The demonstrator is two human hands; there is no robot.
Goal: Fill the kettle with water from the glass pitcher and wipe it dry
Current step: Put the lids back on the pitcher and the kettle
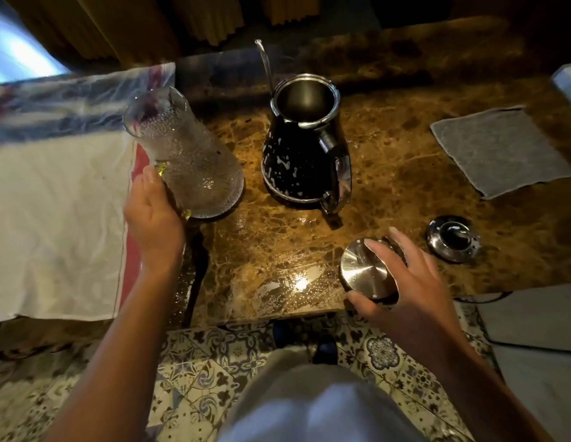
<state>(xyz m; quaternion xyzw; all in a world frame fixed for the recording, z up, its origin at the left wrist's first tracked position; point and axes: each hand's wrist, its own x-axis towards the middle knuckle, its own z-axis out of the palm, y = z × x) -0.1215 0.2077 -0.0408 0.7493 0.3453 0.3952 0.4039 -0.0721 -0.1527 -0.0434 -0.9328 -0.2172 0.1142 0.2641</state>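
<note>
Open marble countertop (389,173) between kettle (305,145) and grey cloth (501,148), clear path there. Narrow gap between glass pitcher (188,161) and kettle. Front centre counter free but wet. Kettle mouth open, thin spout (265,63) rising behind its left rim. Kettle base (453,239) sits right, beside the right hand (402,275). White towel (54,212) covers left side.

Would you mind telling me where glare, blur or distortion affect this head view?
Head view: a bright glare spot on the wet marble counter near the metal lid; blown-out, smeared window light at upper left; dim, dark far edge; wide-angle bending at the borders; the glass pitcher slightly soft.
</note>
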